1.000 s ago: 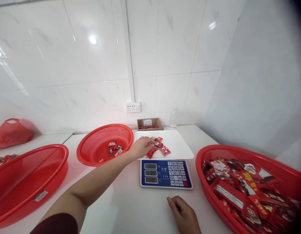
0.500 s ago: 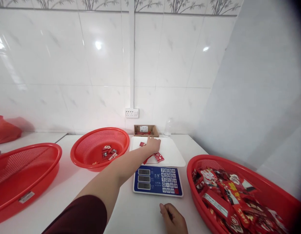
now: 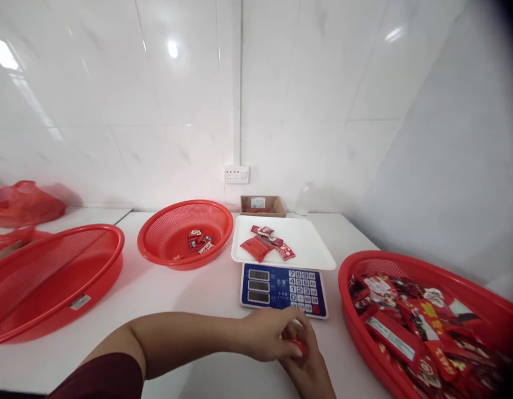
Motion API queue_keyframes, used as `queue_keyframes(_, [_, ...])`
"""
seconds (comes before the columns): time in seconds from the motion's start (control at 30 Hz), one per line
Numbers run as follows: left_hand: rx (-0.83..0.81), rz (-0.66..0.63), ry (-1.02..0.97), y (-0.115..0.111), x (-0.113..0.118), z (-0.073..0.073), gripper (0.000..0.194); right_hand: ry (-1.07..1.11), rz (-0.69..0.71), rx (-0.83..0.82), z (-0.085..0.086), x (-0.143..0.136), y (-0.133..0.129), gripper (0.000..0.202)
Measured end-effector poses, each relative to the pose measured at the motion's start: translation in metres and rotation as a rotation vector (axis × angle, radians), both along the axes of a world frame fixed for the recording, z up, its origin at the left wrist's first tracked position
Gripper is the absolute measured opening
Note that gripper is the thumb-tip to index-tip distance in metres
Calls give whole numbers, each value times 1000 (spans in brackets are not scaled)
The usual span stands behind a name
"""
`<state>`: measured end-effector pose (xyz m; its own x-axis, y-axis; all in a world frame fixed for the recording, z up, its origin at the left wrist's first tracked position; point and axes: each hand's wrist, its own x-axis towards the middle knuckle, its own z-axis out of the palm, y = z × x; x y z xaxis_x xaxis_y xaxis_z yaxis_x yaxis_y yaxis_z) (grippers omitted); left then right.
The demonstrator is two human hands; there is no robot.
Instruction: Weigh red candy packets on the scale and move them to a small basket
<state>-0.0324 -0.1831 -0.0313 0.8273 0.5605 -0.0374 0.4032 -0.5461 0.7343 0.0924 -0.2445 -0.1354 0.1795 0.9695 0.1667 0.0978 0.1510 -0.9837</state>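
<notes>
My left hand reaches across in front of the scale, its fingers curled and meeting my right hand. Between the two closed hands a bit of a small red packet shows; the fingers cover the rest of it. Just beyond, several red snack packets lie loosely heaped on the scale's white tray. To the right of my hands stands a large red basket filled with red-wrapped snacks.
A round red basket with several small packets stands left of the scale. Farther left is a large red basket. A small cardboard box and a clear plastic cup sit against the wall, and a red plastic bag lies far left.
My left hand has come back from the scale's tray to my right hand. The packets on the tray are now uncovered. The view has tilted downward.
</notes>
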Motion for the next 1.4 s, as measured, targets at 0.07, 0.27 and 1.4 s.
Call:
queue_keyframes(0.07, [-174,87,-30,-11,-7,-20,46,-135,100,-57,6,0,-3,66])
queue_keyframes(0.27, [-211,203,-38,-20,-10,-37,33,-366,157,-91,19,3,-3,49])
queue_keyframes(1.4, [-212,218,-266,-15,-23,-39,9,-668,245,136,12,0,-2,28])
